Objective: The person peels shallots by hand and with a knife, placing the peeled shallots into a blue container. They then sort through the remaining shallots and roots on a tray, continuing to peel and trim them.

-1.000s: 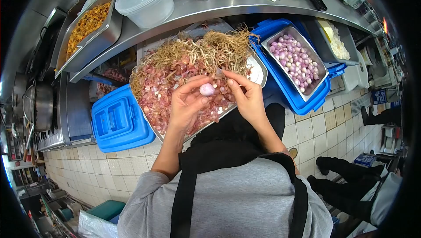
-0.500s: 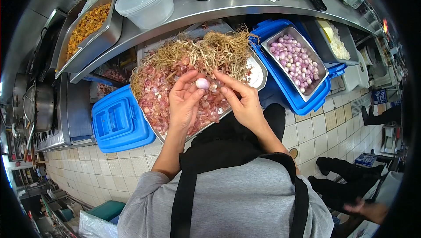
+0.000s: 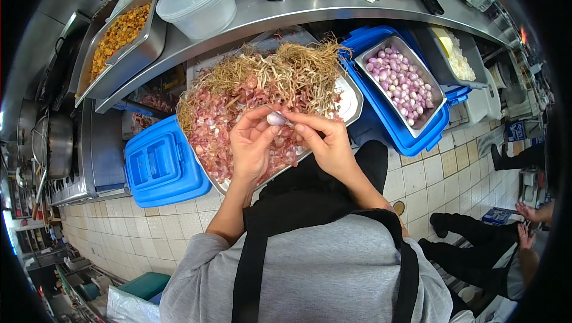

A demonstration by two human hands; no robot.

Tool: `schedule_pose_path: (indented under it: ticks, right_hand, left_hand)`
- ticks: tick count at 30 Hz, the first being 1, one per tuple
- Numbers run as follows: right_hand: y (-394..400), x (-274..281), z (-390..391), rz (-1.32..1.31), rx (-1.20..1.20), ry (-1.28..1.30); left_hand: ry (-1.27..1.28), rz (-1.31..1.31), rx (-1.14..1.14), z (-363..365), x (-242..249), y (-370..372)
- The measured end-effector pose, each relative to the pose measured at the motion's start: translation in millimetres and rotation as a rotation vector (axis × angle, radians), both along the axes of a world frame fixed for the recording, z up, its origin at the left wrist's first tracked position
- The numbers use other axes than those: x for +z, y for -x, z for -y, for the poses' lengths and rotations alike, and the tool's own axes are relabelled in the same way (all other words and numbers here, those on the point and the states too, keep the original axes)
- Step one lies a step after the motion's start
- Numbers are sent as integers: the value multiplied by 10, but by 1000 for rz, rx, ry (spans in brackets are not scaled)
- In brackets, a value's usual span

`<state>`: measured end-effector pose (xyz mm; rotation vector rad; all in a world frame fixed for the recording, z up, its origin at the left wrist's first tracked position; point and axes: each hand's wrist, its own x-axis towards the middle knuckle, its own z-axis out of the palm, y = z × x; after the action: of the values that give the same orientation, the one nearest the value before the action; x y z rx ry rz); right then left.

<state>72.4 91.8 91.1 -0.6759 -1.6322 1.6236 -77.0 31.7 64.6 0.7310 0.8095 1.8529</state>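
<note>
A small pale purple shallot (image 3: 275,119) is pinched between the thumb and fingers of my left hand (image 3: 251,142). My right hand (image 3: 325,144) meets it from the right, its thumb and forefinger pressed together at the shallot's end; whether a bit of skin is between them is too small to tell. Both hands are over a large metal tray (image 3: 356,104) heaped with reddish shallot skins (image 3: 217,138) and dry, straw-coloured roots and stalks (image 3: 310,64). Peeled shallots (image 3: 398,82) fill a steel pan on a blue lid to the right.
A steel counter (image 3: 262,16) runs across the back, bearing a clear plastic tub (image 3: 199,4) and a pan of orange-brown food (image 3: 122,34). A blue lid (image 3: 156,165) lies at the left. Another person's hands (image 3: 525,233) show at the lower right.
My right hand has moved left and closed on the end of the shallot, where it was apart before. The shallot has shifted slightly down. The other person's hands have come together.
</note>
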Motion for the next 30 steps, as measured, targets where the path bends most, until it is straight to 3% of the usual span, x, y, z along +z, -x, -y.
schedule_pose_path:
  ticks: [4, 7, 10, 19, 24, 25, 27, 30]
  right_hand:
    - [-50, -43, -89, -179, 195, 514]
    - [-47, -59, -110, -236, 210, 695]
    - [-21, -59, -103, -259, 169, 685]
    - [60, -315, -186, -176, -190, 390]
    - [-21, -488, -250, 300, -328, 88]
    - [-10, -590, -273, 264, -435, -248]
    - [-89, -627, -278, 396, -420, -285]
    - [-106, -902, -316, 383, -418, -341]
  left_hand:
    - [-60, 18, -39, 7, -21, 7]
    - [-135, -37, -16, -17, -107, 16]
    - [-167, -72, 21, -32, -110, -18]
    - [-159, 17, 81, -102, -108, -43]
    - [60, 28, 125, -208, -33, -199]
    - [96, -21, 74, -261, -16, -251]
    - [156, -120, -28, -388, 23, -384]
    - [158, -362, -154, -739, 189, -802]
